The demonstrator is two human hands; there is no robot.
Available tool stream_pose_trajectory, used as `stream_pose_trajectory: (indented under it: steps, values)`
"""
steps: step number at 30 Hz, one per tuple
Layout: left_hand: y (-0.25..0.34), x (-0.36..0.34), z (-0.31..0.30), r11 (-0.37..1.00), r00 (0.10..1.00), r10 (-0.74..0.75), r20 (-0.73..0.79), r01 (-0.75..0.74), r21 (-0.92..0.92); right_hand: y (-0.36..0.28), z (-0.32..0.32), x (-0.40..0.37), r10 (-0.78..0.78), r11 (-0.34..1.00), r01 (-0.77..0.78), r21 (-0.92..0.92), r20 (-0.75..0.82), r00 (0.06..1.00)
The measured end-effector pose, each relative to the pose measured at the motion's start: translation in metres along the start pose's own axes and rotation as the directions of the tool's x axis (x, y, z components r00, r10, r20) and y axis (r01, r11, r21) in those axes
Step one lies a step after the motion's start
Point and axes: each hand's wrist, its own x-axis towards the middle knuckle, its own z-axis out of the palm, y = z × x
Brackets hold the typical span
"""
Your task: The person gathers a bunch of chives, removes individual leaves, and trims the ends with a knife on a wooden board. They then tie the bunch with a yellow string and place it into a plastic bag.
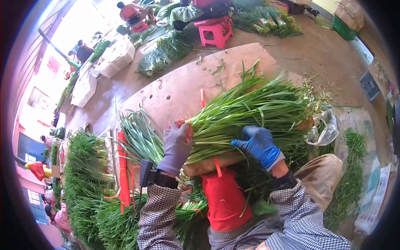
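A thick bundle of long green chives lies across a brown wooden board in front of me. My left hand, in a grey glove with red fingertips, grips the bundle near its stem end. My right hand, in a blue glove, presses on the bundle's near side, fingers curled into the leaves. A red cloth covers my lap below the board. More loose chives lie on the board left of my left hand.
Stacked chive bundles and red ties sit at my left. A pink stool, white crates and other chive heaps stand beyond the board. People sit at the far top. Plastic bag at right.
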Motion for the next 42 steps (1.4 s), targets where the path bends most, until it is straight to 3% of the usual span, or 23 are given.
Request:
stream_pose_trajectory:
  steps: [2, 5, 8, 10, 12, 14, 18, 19, 21, 22, 24, 26, 28, 32, 34, 36, 40, 42]
  values:
    - [-0.002, -0.002, 0.003, 0.998, 0.997, 0.061, -0.038, -0.061, 0.011, 0.003, 0.006, 0.007, -0.004, 1.000, 0.004, -0.023, 0.011, 1.000]
    - [-0.005, -0.006, 0.008, 0.999, 1.000, 0.021, -0.013, -0.022, -0.041, 0.011, 0.013, 0.008, -0.026, 0.998, 0.027, 0.051, -0.029, 0.999]
    - [-0.006, -0.008, 0.007, 0.998, 0.998, 0.018, -0.054, -0.021, -0.059, 0.004, -0.009, 0.000, 0.043, 0.999, -0.041, -0.021, 0.099, 0.994]
    - [-0.006, -0.007, 0.007, 0.997, 0.997, 0.020, -0.078, -0.027, -0.079, 0.012, -0.031, -0.016, 0.008, 0.991, -0.019, 0.132, 0.082, 0.997]
    - [-0.007, -0.007, 0.005, 0.998, 0.999, 0.031, -0.045, -0.033, -0.057, 0.015, -0.064, -0.038, 0.196, 0.907, -0.264, 0.329, 0.227, 0.954]
    - [-0.006, -0.007, 0.005, 0.998, 0.997, 0.033, -0.072, -0.037, -0.048, 0.023, -0.093, -0.063, 0.384, 0.797, -0.476, 0.373, 0.296, 0.875]
    - [-0.009, -0.010, -0.002, 0.997, 0.993, 0.078, -0.085, -0.076, 0.023, 0.059, -0.124, -0.137, 0.515, 0.708, -0.599, 0.374, 0.307, 0.800]
    - [-0.010, -0.012, -0.006, 0.993, 0.991, 0.101, -0.085, -0.095, 0.066, 0.066, -0.124, -0.157, 0.512, 0.710, -0.597, 0.375, 0.307, 0.802]
    - [-0.014, -0.016, -0.007, 0.993, 0.990, 0.106, -0.092, -0.101, 0.058, 0.078, -0.113, -0.194, 0.470, 0.828, -0.553, 0.089, 0.427, 0.772]
    - [-0.013, -0.017, -0.008, 0.993, 0.989, 0.112, -0.098, -0.108, 0.042, 0.078, -0.101, -0.207, 0.467, 0.829, -0.552, 0.095, 0.426, 0.775]
    - [-0.006, -0.016, -0.014, 0.996, 0.981, 0.089, -0.174, -0.087, 0.019, 0.073, -0.075, -0.220, 0.384, 0.922, -0.366, -0.128, 0.436, 0.814]
    - [0.006, -0.016, -0.028, 0.998, 0.968, 0.064, -0.243, -0.067, -0.002, 0.071, -0.056, -0.219, 0.333, 0.939, -0.334, -0.077, 0.441, 0.833]
    - [0.019, -0.019, -0.043, 0.985, 0.963, 0.172, -0.209, -0.162, 0.065, 0.063, -0.046, -0.215, 0.282, 0.953, -0.303, -0.024, 0.443, 0.851]
    - [0.042, -0.036, -0.021, 0.937, 0.947, 0.320, -0.008, -0.315, 0.151, 0.052, -0.037, -0.204, 0.231, 0.965, -0.263, 0.010, 0.446, 0.865]
    - [0.041, -0.034, -0.009, 0.945, 0.958, 0.286, 0.026, -0.286, 0.161, 0.048, -0.034, -0.201, 0.235, 0.968, -0.249, -0.026, 0.437, 0.868]
    - [0.040, -0.027, -0.005, 0.953, 0.964, 0.248, 0.095, -0.261, 0.152, 0.046, -0.037, -0.199, 0.100, 0.985, -0.140, 0.096, 0.339, 0.935]
    - [0.042, -0.021, -0.011, 0.945, 0.957, 0.278, 0.078, -0.288, 0.157, 0.050, -0.036, -0.196, 0.152, 0.969, -0.206, 0.137, 0.330, 0.932]
    - [0.044, -0.019, -0.025, 0.955, 0.958, 0.287, 0.003, -0.287, 0.082, 0.046, -0.038, -0.192, 0.188, 0.953, -0.239, 0.186, 0.254, 0.949]
